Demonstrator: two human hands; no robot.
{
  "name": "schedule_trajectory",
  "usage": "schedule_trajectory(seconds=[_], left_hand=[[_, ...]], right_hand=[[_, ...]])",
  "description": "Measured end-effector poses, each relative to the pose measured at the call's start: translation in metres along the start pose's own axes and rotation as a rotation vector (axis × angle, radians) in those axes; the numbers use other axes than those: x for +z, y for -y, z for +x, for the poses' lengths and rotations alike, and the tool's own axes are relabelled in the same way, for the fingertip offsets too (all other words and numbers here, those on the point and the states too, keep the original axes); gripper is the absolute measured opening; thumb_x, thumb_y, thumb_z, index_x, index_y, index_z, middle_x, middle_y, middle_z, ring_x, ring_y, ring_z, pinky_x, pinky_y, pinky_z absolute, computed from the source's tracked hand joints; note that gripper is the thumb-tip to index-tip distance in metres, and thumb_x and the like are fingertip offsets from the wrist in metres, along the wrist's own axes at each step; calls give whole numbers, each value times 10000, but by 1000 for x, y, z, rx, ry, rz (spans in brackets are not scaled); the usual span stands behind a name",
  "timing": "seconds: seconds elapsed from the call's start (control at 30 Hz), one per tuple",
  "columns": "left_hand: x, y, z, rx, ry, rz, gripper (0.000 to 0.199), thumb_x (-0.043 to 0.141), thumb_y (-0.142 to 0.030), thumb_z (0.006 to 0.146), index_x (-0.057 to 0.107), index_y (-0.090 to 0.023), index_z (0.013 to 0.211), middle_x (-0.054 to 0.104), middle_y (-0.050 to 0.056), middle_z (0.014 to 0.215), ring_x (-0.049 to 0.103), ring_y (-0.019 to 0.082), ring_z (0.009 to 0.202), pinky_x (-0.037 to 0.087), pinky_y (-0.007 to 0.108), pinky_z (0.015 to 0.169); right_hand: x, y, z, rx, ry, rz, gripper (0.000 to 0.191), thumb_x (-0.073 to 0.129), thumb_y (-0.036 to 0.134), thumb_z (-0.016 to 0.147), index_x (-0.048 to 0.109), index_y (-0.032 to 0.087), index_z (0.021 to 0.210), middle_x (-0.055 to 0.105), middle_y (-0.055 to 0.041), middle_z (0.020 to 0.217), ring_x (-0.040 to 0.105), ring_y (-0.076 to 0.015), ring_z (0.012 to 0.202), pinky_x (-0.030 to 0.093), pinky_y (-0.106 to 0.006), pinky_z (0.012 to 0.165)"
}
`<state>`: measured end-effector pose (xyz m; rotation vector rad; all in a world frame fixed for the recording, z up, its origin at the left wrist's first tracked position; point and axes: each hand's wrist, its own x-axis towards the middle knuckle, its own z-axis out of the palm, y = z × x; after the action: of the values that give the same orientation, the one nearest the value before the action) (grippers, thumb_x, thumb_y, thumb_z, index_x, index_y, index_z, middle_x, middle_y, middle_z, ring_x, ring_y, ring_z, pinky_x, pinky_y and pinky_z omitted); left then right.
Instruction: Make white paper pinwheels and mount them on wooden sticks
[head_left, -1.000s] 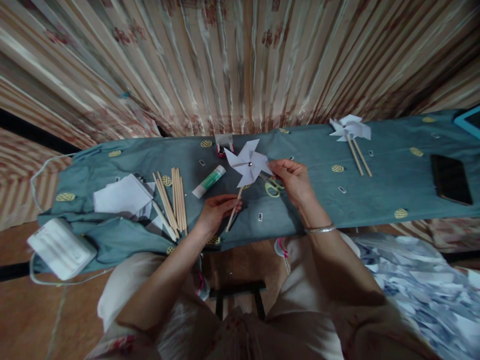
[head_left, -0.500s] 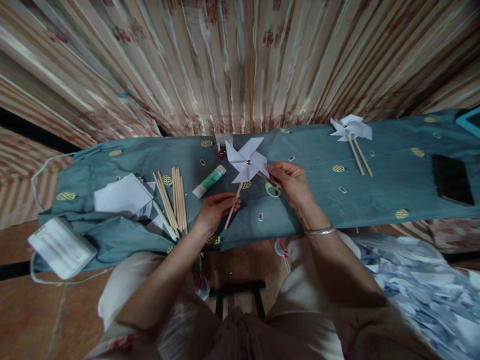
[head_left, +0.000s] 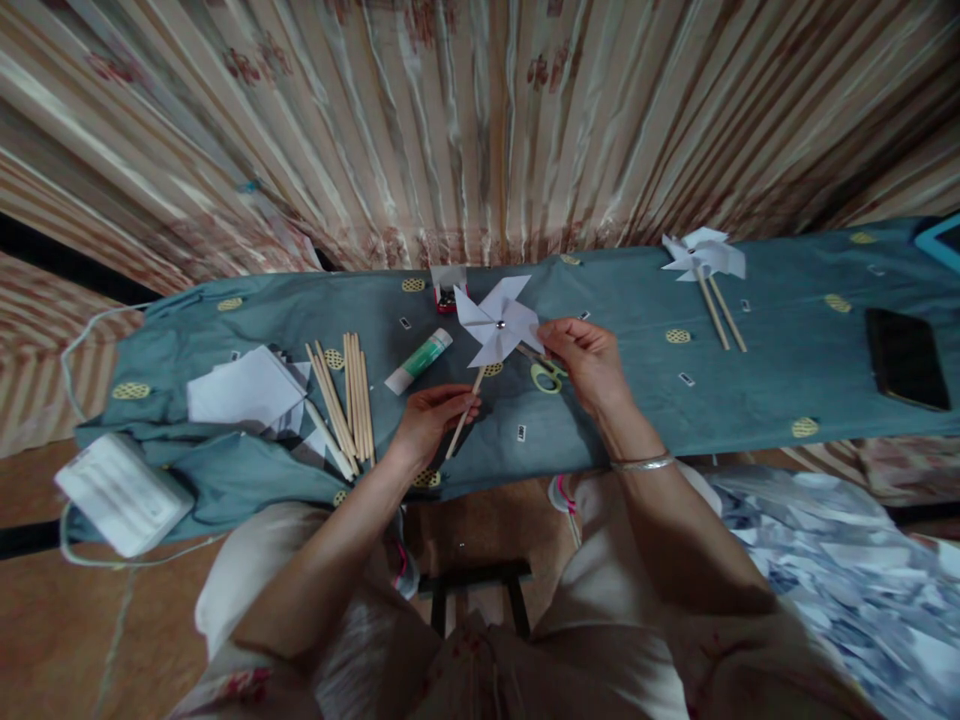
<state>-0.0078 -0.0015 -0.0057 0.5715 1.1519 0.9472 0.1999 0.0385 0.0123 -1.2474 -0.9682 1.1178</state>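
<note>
In the head view, our left hand (head_left: 439,425) pinches the stick (head_left: 463,415) of the paper pinwheel (head_left: 496,322); our right hand (head_left: 589,362) pinches its right blade. Relative to that pinwheel, scissors (head_left: 549,375) lie just below-right, the glue stick (head_left: 418,361) to the left; open surface (head_left: 637,400) stretches right, its near edge below.

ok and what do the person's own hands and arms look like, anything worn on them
Both the left hand and the right hand are bare, with no gloves. A shiny silver-coloured bangle circles the right wrist. Pale sleeves with reddish markings cover the upper arms.
</note>
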Motion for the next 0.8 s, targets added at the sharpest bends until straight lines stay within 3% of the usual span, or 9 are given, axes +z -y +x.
schedule_trajectory(seconds=[0.37, 0.8], left_hand=[[-1, 1, 1, -2, -3, -6, 443, 962, -339, 399, 769, -133, 740, 746, 53, 702, 645, 121, 596, 516, 246, 606], [-1, 0, 0, 15, -3, -6, 412, 949, -330, 430, 765, -132, 741, 741, 42, 696, 642, 110, 594, 524, 237, 610]], right_hand=[[1, 0, -2, -14, 6, 2, 282, 846, 451, 579, 709, 208, 622, 581, 29, 537, 449, -87, 508, 335, -229, 488], [6, -4, -6, 41, 86, -11, 421, 867, 560, 543, 686, 193, 643, 569, 38, 546, 434, -76, 489, 320, -228, 470]])
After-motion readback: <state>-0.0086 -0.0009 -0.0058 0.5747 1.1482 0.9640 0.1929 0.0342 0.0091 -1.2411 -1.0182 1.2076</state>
